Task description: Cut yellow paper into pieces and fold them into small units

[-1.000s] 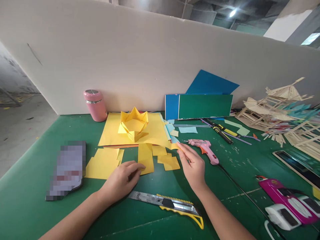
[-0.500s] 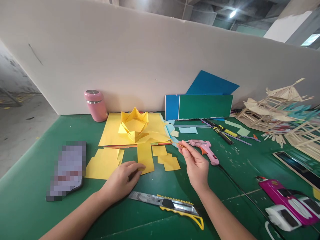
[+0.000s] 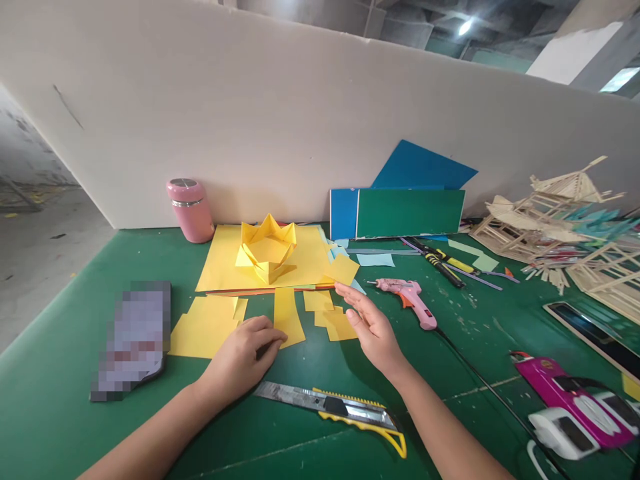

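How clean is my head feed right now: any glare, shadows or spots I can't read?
Head view: a ceiling light glares at upper right; a soft shadow darkens the green table beside the right hand; blocky pixelation masks an object at left; the utility knife reads fairly sharp.

Plain yellow paper strip (image 3: pixel 289 310) — oblong, unfolded — on the green table (image 3: pixel 75 300), short end nearest
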The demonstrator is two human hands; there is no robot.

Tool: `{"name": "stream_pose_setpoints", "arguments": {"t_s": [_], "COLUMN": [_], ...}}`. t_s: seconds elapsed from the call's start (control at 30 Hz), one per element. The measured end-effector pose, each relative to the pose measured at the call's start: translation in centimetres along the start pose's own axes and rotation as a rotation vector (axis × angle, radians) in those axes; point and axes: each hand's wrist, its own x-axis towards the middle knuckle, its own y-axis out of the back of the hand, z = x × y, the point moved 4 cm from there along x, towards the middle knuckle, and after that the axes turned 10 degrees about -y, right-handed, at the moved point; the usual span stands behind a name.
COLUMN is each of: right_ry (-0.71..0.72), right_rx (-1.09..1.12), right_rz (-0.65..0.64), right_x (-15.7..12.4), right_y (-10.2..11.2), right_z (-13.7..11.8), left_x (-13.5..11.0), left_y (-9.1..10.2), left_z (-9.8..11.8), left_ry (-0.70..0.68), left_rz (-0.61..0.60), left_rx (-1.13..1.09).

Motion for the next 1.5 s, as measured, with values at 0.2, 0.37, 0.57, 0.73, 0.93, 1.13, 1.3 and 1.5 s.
{"name": "stream_pose_setpoints", "arguments": {"t_s": [0.2,0.37,0.57,0.73,0.93,1.13,1.3,1.5], "right_ry": [0.057,0.067,0.099,0.043,-0.105,0.024,0.049,0.053], "right_rx": [-0.033,-0.226,-0.355,-0.325,-0.378,-0.679,-0.754,-0.757], "right_rz": [-0.008,-0.484,-0.803,-0.792,-0.347,-0.231,-0.260,-0.314], "right_x": [-0.4,-1.4,-3.0,-3.0,-1.2,-1.0,-1.1,-1.0], "right_y": [0.5,-0.6,-2.3,-2.0,0.6,0.7,0.3,0.4], "right_z": [-1.5,-4.0,-5.4,-5.1,-3.8,-3.2,-2.9,-3.3], "left_x": [-0.2,-0.4,0.0,0.0,-0.5,-0.6,-0.6,-0.4], "left_y": [0.0,0.2,0.0,0.1,0.2,0.1,0.0,-0.1], "left_z": [-0.5,-0.8,0.0,0.1,-0.4,-0.7,-0.7,-0.6], "left_ry": [0.003,0.010,-0.107,-0.073,-0.015,0.026,0.011,0.010], "left_rz": [0.013,0.050,0.022,0.028,0.070,0.007,-0.032,-0.076], "left_rx": [0.014,0.104,0.018,0.029,0.032,-0.010,-0.019,-0.026]}}
